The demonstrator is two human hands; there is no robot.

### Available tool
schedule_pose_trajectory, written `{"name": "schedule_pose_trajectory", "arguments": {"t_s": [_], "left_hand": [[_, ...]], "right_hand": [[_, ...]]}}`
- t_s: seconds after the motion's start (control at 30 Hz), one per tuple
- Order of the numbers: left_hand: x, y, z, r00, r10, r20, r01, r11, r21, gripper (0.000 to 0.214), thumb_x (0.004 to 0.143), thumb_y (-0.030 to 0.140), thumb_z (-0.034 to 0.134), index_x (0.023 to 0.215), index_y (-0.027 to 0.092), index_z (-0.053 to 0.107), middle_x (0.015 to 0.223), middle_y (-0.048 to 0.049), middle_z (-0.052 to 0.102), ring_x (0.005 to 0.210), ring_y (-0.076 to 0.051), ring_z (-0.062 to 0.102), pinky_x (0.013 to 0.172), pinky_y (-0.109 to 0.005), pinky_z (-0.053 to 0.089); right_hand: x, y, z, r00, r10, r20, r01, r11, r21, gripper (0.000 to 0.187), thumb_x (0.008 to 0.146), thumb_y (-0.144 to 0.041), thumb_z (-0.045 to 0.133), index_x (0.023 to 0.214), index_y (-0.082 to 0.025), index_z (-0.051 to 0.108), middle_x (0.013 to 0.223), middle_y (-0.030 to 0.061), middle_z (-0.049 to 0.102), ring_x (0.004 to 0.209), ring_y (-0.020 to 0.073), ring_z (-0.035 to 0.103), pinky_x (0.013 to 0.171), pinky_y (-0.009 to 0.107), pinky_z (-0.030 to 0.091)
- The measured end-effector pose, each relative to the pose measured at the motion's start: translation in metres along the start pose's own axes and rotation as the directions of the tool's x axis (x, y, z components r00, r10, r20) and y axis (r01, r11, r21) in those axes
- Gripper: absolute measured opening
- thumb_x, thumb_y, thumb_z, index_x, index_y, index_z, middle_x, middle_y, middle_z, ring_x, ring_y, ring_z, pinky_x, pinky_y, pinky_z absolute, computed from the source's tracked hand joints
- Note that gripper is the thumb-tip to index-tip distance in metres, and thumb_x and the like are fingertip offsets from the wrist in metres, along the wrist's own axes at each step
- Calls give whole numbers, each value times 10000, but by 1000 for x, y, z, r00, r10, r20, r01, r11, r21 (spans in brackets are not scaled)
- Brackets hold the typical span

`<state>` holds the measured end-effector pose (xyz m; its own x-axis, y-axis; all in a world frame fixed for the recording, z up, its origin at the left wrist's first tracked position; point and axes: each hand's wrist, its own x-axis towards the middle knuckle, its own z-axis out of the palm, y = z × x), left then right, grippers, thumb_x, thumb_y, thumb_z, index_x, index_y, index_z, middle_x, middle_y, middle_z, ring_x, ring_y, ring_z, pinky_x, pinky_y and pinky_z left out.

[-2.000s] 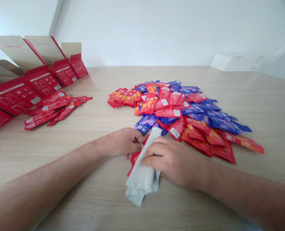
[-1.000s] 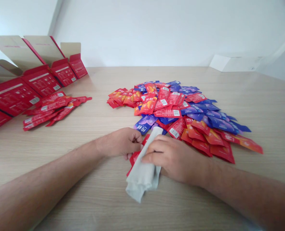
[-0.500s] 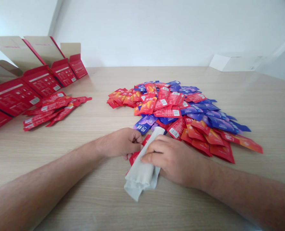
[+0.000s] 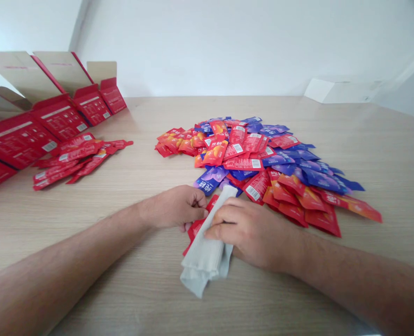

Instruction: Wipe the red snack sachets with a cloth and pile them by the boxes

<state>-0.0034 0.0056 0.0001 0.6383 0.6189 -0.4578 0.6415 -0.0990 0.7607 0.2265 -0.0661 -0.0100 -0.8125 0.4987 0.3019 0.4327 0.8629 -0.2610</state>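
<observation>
My right hand (image 4: pixel 252 233) is closed round a folded strip of white, thin, ribbed cloth (image 4: pixel 203 252), whose loose end hangs toward me. A red sachet (image 4: pixel 197 228) lies under the cloth, partly covered by it. My left hand (image 4: pixel 182 207) is curled beside it, thumb and fingers pinched at the sachet's left edge; the exact contact is partly hidden. Just beyond both hands, a purple-blue sachet (image 4: pixel 210 179) lies at the near edge of a large heap of red, orange and blue sachets (image 4: pixel 252 144).
Several red cardboard boxes (image 4: pixel 59 114) with raised flaps stand in a row at the left. A smaller pile of red sachets (image 4: pixel 77 158) lies before them. At the back right, a white box (image 4: pixel 343 92) stands against the wall on the wooden table (image 4: pixel 140 289).
The cloth has shifted slightly toward me, its loose end hanging a bit lower. More of the red sachet shows at its lower left. Both hands stay almost in place.
</observation>
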Motion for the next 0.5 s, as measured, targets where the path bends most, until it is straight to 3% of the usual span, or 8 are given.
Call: {"name": "schedule_pose_trajectory", "arguments": {"t_s": [0.1, 0.3, 0.43, 0.5], "left_hand": [[0, 0, 1, 1000, -17, 15, 17, 1000, 0, 101, 850, 295, 578, 850, 195, 597, 610, 45, 627, 538, -122, 637, 477, -194, 511], [0, 1, 0, 1000, 1, -2, 0, 1000, 4, 145, 866, 337, 594, 826, 198, 582, 589, 56, 594, 524, -114, 615, 463, -187, 501], [0, 0, 1, 1000, -8, 15, 8, 1000, 2, 108, 861, 304, 578, 850, 198, 595, 610, 48, 619, 536, -121, 635, 472, -193, 511], [0, -1, 0, 1000, -5, 15, 5, 1000, 0, 121, 869, 318, 579, 844, 200, 592, 609, 50, 616, 532, -119, 632, 473, -193, 509]], "right_hand": [[-1, 1, 1, 996, 74, -49, -75, 997, 1, 252, 930, -149, 686, 1176, -176, 732, 1094, 82, 698, 1038, 250, 588, 925, 398, 491], [0, -1, -1, 1000, -16, 16, 16, 1000, 0, 232, 979, -189, 634, 1189, -211, 732, 1090, 61, 709, 1048, 243, 590, 952, 409, 480], [0, 1, 0, 996, 82, -38, -82, 997, 7, 288, 908, -107, 677, 1181, -181, 731, 1096, 77, 694, 1038, 245, 584, 927, 395, 490], [0, 0, 0, 997, 70, -27, -70, 998, -2, 275, 925, -113, 656, 1178, -184, 734, 1095, 79, 697, 1039, 249, 583, 932, 403, 490]]}}
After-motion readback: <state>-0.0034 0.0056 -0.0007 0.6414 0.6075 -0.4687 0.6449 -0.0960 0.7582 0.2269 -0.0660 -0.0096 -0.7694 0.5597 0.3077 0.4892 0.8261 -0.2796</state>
